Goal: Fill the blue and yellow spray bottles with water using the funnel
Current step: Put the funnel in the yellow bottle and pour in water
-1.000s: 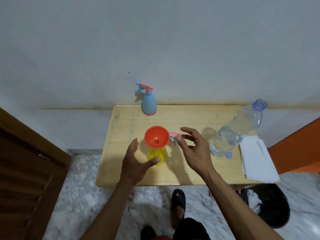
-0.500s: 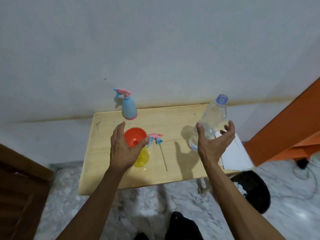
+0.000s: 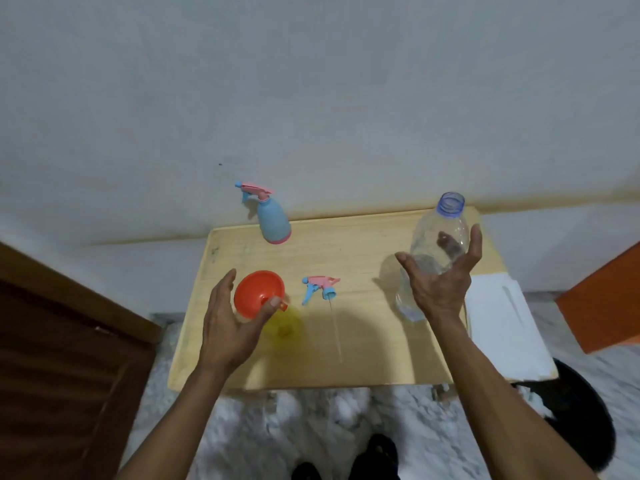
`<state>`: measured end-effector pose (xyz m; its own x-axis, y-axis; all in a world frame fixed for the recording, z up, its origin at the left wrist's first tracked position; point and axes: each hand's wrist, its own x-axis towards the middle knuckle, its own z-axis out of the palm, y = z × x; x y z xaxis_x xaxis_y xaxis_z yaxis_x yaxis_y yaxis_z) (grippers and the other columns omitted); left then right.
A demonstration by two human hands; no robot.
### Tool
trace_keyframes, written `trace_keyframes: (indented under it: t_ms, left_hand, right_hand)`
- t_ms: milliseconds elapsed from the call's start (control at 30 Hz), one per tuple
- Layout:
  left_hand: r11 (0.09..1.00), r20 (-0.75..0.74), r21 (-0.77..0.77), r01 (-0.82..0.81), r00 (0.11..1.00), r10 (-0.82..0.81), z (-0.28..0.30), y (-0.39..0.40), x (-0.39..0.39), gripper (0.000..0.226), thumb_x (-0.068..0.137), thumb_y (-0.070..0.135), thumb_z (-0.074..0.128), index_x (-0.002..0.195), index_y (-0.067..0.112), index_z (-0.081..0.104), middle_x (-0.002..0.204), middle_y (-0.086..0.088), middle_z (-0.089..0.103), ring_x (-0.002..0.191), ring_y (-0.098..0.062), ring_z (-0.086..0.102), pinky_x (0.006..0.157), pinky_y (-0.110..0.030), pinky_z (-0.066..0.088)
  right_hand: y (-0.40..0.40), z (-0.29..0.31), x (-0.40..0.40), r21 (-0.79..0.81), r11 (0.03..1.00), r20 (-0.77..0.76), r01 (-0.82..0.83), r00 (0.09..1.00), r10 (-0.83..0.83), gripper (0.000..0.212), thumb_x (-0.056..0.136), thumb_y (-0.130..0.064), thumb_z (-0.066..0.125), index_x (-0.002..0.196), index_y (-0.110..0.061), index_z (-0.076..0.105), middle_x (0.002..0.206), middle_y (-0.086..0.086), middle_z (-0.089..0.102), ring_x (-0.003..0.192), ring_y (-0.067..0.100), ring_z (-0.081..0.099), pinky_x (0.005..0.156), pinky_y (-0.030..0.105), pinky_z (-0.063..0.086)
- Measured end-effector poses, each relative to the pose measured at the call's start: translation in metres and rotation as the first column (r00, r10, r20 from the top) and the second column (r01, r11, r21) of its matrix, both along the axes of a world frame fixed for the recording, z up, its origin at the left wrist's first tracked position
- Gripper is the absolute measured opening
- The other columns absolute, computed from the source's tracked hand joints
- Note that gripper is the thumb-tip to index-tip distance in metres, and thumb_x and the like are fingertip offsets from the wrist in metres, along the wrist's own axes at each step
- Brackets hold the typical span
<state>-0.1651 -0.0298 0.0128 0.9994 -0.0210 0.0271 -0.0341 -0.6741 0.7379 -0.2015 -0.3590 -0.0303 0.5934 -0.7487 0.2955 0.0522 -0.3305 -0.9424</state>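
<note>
The funnel (image 3: 259,294) was seated in the yellow bottle (image 3: 282,329) at near left, steadied by the left hand (image 3: 231,325). The water bottle (image 3: 437,247) stood upright at far right, uncapped; the right hand (image 3: 439,285), grip open, was spread against its near side, not yet closed.

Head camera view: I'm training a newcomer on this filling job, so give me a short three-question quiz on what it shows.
1. True or false: the blue spray bottle has its trigger head on.
2. Where does the funnel sit? A) in the yellow spray bottle B) in the water bottle C) flat on the table
3. Fill in: the loose trigger head lies between the funnel and the ____ hand.

Key: 1 true; 2 A; 3 right.
</note>
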Motion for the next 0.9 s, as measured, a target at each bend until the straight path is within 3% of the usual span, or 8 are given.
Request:
trace_keyframes:
  t_ms: [100,167,300,400,500,600,767,900]
  left_hand:
    - [1.0,0.011,-0.002,-0.004,1.0,0.004,-0.001,-0.002,-0.002,0.101,0.065,0.082,0.063,0.149,0.036,0.031,0.153,0.006,0.04,0.136,-0.016,0.044,0.106,-0.049,0.045]
    - [1.0,0.012,-0.009,-0.003,1.0,0.003,0.0,-0.005,-0.004,0.099,0.064,0.08,0.065,0.148,0.038,0.033,0.151,0.008,0.041,0.133,-0.013,0.045,0.106,-0.047,0.046]
    - [1.0,0.021,-0.019,-0.015,1.0,0.015,0.002,-0.011,-0.008,0.096,0.065,0.076,0.07,0.145,0.035,0.037,0.146,0.008,0.045,0.127,-0.011,0.047,0.104,-0.042,0.047]
    - [0.999,0.026,-0.023,-0.042,0.999,0.042,0.001,-0.014,-0.008,0.093,0.07,0.069,0.075,0.146,0.031,0.038,0.147,0.006,0.045,0.128,-0.013,0.048,0.103,-0.038,0.046]
    - [0.998,0.02,-0.028,-0.051,0.998,0.052,0.0,-0.014,-0.006,0.094,0.071,0.066,0.075,0.148,0.031,0.036,0.15,0.005,0.044,0.131,-0.015,0.047,0.101,-0.034,0.044]
    - [0.999,-0.003,-0.026,-0.047,0.999,0.047,0.0,-0.011,-0.004,0.097,0.069,0.064,0.078,0.149,0.031,0.034,0.15,0.008,0.043,0.131,-0.014,0.046,0.101,-0.031,0.042]
    - [0.998,-0.049,-0.06,-0.006,0.999,0.003,0.0,-0.006,-0.003,0.101,0.064,0.064,0.081,0.148,0.034,0.034,0.145,0.013,0.043,0.123,-0.007,0.046,0.097,-0.028,0.041]
    - [0.998,-0.063,-0.059,0.012,0.998,-0.015,-0.002,-0.002,0.001,0.102,0.063,0.062,0.084,0.148,0.034,0.035,0.145,0.013,0.044,0.123,-0.008,0.047,0.099,-0.028,0.041]
  right_hand:
    - [-0.01,0.0,0.008,-0.092,0.995,0.003,-0.025,1.0,0.025,0.112,0.065,-0.054,0.088,0.149,-0.04,0.016,0.119,0.008,0.066,0.104,0.016,0.066,0.082,0.001,0.039]
    - [-0.015,0.003,0.013,-0.132,0.99,-0.022,-0.046,0.999,0.043,0.11,0.067,-0.051,0.088,0.148,-0.04,0.016,0.117,0.004,0.065,0.1,0.018,0.067,0.079,0.013,0.045]
    - [-0.019,0.009,0.018,-0.197,0.977,-0.101,-0.086,0.993,0.067,0.109,0.068,-0.049,0.086,0.151,-0.035,0.018,0.124,-0.035,0.045,0.1,0.024,0.068,0.081,0.035,0.05]
    - [-0.02,0.015,0.022,-0.17,0.974,-0.163,-0.153,0.979,0.126,0.114,0.068,-0.051,0.088,0.153,-0.039,0.012,0.114,-0.016,0.061,0.1,0.021,0.069,0.082,0.048,0.058]
    - [-0.015,0.031,0.024,-0.164,0.956,-0.173,-0.243,0.961,0.215,0.115,0.068,-0.049,0.09,0.151,-0.047,0.01,0.105,-0.011,0.063,0.098,0.018,0.069,0.081,0.048,0.058]
    - [-0.006,0.054,0.025,-0.21,0.892,-0.179,-0.401,0.913,0.368,0.113,0.065,-0.061,0.083,0.15,-0.053,0.01,0.101,-0.012,0.064,0.094,0.014,0.069,0.078,0.042,0.057]
    - [0.007,0.089,0.029,-0.252,0.699,-0.348,-0.669,0.737,0.579,0.11,0.061,-0.069,0.08,0.144,-0.068,0.007,0.101,-0.012,0.065,0.092,0.008,0.067,0.08,0.036,0.054]
    - [0.019,0.108,0.033,-0.249,0.538,-0.492,-0.805,0.584,0.646,0.111,0.056,-0.085,0.069,0.147,-0.062,0.011,0.099,-0.012,0.064,0.088,0.006,0.066,0.081,0.038,0.056]
